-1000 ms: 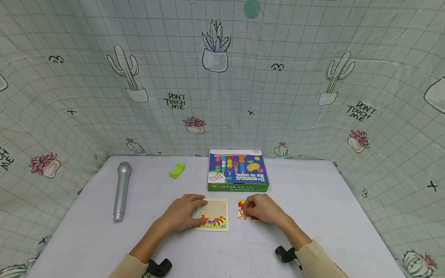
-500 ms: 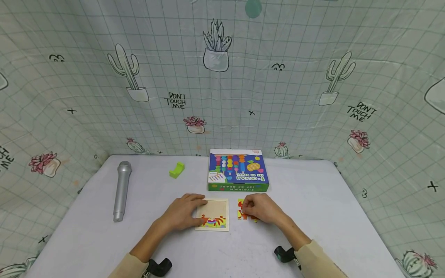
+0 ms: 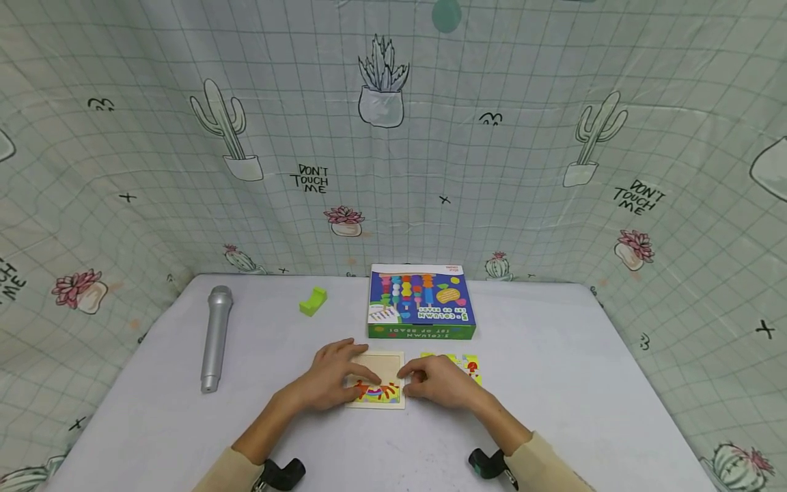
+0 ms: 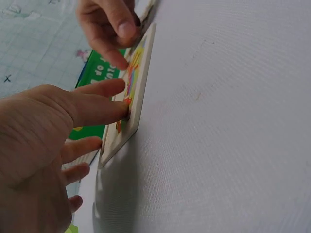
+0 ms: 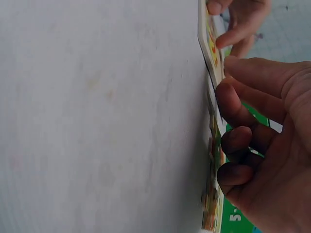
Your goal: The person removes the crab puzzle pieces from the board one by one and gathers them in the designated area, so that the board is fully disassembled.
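Observation:
A square wooden puzzle tray (image 3: 384, 363) lies before me, its near part filled with colourful pieces (image 3: 378, 393). My left hand (image 3: 328, 376) is at the tray's left side, thumb on the puzzle picture and index finger stretched over it. The other fingers reach the tray's far left part. My right hand (image 3: 443, 383) is at the right rim, thumb and index finger apart, the other fingers curled; nothing shows between them. In the right wrist view, its thumb (image 5: 257, 73) comes close to the tray edge. Loose puzzle pieces (image 3: 472, 364) lie beyond the right hand, partly hidden by it.
Behind the tray stands a blue and green bead-set box (image 3: 421, 301). A bright green curved block (image 3: 313, 301) sits to its left. Farther left lies a grey microphone (image 3: 216, 338). A patterned cloth (image 3: 522, 205) hangs behind the white table (image 3: 535, 321).
My right hand has moved left from the loose pieces to the tray's right rim, uncovering some of them. My left index finger has shifted from the tray's edge onto the puzzle.

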The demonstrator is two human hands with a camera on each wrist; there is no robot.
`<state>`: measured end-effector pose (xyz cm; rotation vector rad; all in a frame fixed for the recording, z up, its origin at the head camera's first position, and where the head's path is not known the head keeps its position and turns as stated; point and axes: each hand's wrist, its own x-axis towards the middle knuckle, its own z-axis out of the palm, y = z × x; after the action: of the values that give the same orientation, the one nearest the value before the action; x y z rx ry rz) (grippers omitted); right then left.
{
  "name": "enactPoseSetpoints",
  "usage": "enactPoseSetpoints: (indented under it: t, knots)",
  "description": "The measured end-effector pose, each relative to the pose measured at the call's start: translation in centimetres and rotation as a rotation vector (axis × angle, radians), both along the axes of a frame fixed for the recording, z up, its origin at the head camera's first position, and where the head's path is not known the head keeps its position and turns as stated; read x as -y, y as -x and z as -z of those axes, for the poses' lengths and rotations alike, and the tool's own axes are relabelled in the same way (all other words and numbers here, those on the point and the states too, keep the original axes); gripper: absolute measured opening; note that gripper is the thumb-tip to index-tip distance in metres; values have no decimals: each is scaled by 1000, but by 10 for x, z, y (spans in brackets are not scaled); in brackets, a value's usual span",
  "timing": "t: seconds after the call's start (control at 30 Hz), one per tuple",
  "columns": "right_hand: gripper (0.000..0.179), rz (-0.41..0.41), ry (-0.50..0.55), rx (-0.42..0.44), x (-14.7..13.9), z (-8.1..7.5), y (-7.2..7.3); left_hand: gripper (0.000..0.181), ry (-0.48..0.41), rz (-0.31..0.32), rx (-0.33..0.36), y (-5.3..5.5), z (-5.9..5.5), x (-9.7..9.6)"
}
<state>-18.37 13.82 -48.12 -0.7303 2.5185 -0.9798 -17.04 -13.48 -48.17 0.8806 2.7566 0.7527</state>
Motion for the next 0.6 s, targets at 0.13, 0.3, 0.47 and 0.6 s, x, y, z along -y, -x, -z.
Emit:
enactPoseSetpoints:
  t: [0.13, 0.3, 0.47, 0.6]
  knots:
    - [27, -29, -9, 10, 6, 0, -3, 26, -6, 17, 26, 0, -1, -1]
    - [28, -52, -10, 3, 12, 0, -4, 27, -18, 25, 15, 0, 2, -1]
    - [25, -52, -12, -17, 15, 0, -4, 27, -5, 31, -11, -1, 2, 0]
    - [24, -39, -7, -9, 17, -1, -4, 27, 11, 33, -14, -1, 1, 0]
